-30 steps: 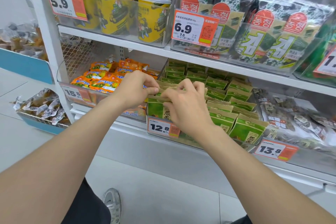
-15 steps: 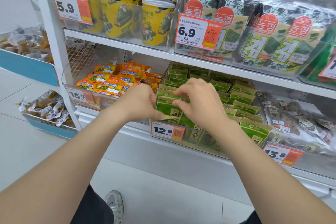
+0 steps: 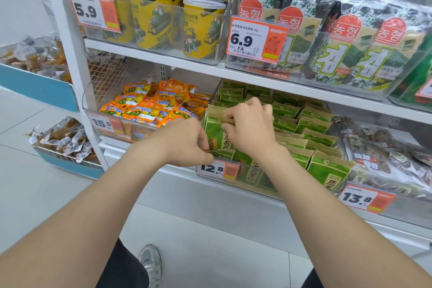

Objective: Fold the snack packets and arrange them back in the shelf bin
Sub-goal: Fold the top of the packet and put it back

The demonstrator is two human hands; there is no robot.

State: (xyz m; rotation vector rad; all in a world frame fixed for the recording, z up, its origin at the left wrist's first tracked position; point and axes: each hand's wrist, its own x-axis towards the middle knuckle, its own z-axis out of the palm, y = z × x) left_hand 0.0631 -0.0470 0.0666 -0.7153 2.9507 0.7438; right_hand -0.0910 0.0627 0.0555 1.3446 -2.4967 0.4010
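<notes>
- Head view, centre of frame: the left hand (image 3: 187,145) pinches the lower edge of a green-and-kraft paper snack packet (image 3: 216,133), and the right hand (image 3: 252,128) pinches its top flap. The packet stands at the front left of the clear plastic shelf bin (image 3: 268,190), ahead of rows of like packets.
- The step appears to be creasing the top over. The next move likely calls for pressing it flat and seating the packet upright in the front row.
- Around: a white metal shelf unit (image 3: 67,65), orange sachets (image 3: 149,110) at left, yellow tubs (image 3: 152,18) above, pale tiled floor (image 3: 210,241) below.
</notes>
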